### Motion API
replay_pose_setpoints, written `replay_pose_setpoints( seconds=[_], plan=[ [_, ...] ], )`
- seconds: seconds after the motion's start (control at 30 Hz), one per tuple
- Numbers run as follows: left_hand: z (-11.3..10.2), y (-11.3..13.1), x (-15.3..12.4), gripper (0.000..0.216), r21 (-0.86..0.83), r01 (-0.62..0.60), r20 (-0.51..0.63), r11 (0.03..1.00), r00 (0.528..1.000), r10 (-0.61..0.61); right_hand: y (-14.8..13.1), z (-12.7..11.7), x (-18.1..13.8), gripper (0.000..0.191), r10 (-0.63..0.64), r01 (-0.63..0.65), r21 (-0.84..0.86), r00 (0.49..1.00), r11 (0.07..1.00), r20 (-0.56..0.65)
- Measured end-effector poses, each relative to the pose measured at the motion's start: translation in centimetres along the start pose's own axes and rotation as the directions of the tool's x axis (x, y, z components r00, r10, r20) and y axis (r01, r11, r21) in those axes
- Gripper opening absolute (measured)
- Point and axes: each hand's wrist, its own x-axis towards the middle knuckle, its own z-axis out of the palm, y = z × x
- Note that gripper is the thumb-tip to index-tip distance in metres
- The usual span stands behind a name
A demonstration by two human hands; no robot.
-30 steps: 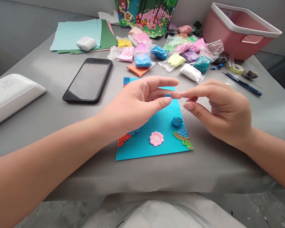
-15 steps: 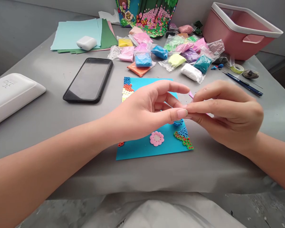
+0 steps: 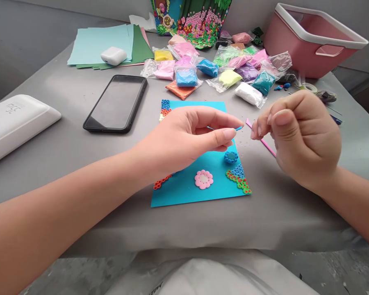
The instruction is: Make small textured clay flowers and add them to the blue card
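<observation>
A blue card (image 3: 187, 190) lies on the grey table, carrying a pink clay flower (image 3: 203, 179), a small blue clay flower (image 3: 231, 157) and ringlet clusters at its corners (image 3: 238, 180). My left hand (image 3: 190, 139) hovers over the card, thumb and forefinger pinched on a thin blue strand (image 3: 240, 128) whose tip sticks out to the right. My right hand (image 3: 298, 139) is just right of the card, curled into a closed pinch; I cannot make out what it holds. A pink stick (image 3: 262, 141) runs under its fingers. The fingertips of the two hands are a little apart.
Several bags of coloured clay (image 3: 203, 69) lie behind the card. A black phone (image 3: 115, 102) and a white box (image 3: 15, 123) sit left. Paper sheets (image 3: 92, 41) with an earbud case (image 3: 113, 55) are far left. A pink basket (image 3: 313, 41) stands back right, near a tape roll (image 3: 307, 87).
My two hands met fingertip to fingertip over the card's right edge, then drew apart. My right hand has lifted and curled shut; my left now pinches the blue strand.
</observation>
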Motion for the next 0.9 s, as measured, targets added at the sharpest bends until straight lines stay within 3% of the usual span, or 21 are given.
replay_pose_setpoints(
  seconds=[0.1,0.3,0.4,0.5,0.6,0.7,0.8,0.9],
  plan=[
    [-0.2,-0.1,0.2,0.014,-0.018,-0.010,-0.020,1.000,1.000,0.009,-0.3,0.0,-0.1,0.030,0.034,-0.031,-0.067,0.999,0.997,0.039],
    [-0.5,-0.4,1.0,0.019,-0.148,0.015,-0.047,0.989,0.999,-0.022,-0.6,-0.2,-0.2,0.008,0.030,-0.024,-0.079,0.996,0.997,0.079],
    [-0.4,-0.4,1.2,0.005,-0.187,0.066,-0.097,0.980,0.992,-0.085,-0.5,-0.6,0.2,0.018,-0.051,0.077,-0.163,0.986,0.984,0.156],
    [-0.1,-0.2,1.3,0.024,-0.216,0.095,-0.169,0.972,0.977,-0.133,-0.2,-1.0,0.7,0.022,-0.107,0.179,-0.242,0.953,0.954,0.282],
    [0.1,-0.1,1.4,0.032,-0.285,0.089,-0.211,0.954,0.965,-0.153,0.4,-1.2,1.0,0.011,-0.048,0.165,-0.282,0.924,0.945,0.381],
    [0.1,0.2,1.4,0.028,-0.340,0.054,-0.186,0.939,0.975,-0.123,0.8,-1.2,1.0,0.022,0.004,0.134,-0.270,0.890,0.954,0.456],
    [0.0,0.4,1.4,0.026,-0.299,0.084,-0.141,0.950,0.981,-0.131,0.6,-1.1,1.0,0.019,-0.012,0.152,-0.228,0.854,0.962,0.520],
    [-0.1,0.4,1.2,0.018,-0.136,0.132,-0.123,0.982,0.981,-0.149,0.1,-1.1,0.8,0.012,-0.024,0.159,-0.210,0.847,0.965,0.531]
  ],
)
